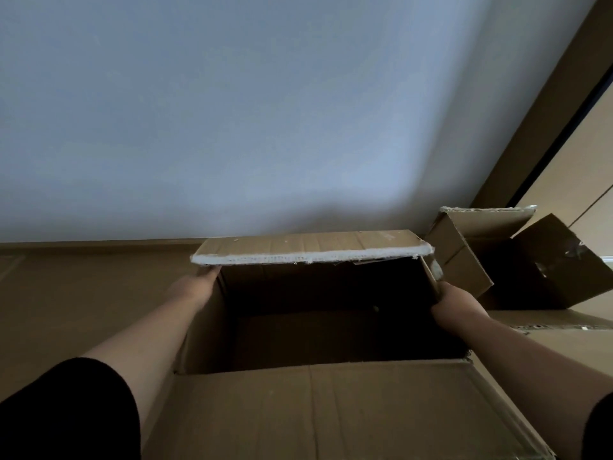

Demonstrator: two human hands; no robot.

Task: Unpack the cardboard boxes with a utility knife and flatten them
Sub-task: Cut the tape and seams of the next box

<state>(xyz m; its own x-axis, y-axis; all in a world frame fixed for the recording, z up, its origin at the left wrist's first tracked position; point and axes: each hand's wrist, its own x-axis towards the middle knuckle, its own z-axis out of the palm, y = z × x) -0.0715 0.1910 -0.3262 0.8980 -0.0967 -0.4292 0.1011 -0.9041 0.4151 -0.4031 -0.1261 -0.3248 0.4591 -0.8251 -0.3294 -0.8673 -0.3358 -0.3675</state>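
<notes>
A large brown cardboard box stands open in front of me, its inside dark and its near flap folded toward me. Its far flap sticks up and out, with a frayed white edge. My left hand reaches along the box's left outer wall, fingertips touching the far flap's left corner. My right hand grips the upper edge of the box's right wall near the far corner. No utility knife is in view.
A second opened cardboard box lies tilted to the right, flaps spread. Flat cardboard lies beneath it. A pale wall rises behind, above a brown surface; a brown panel runs up the right.
</notes>
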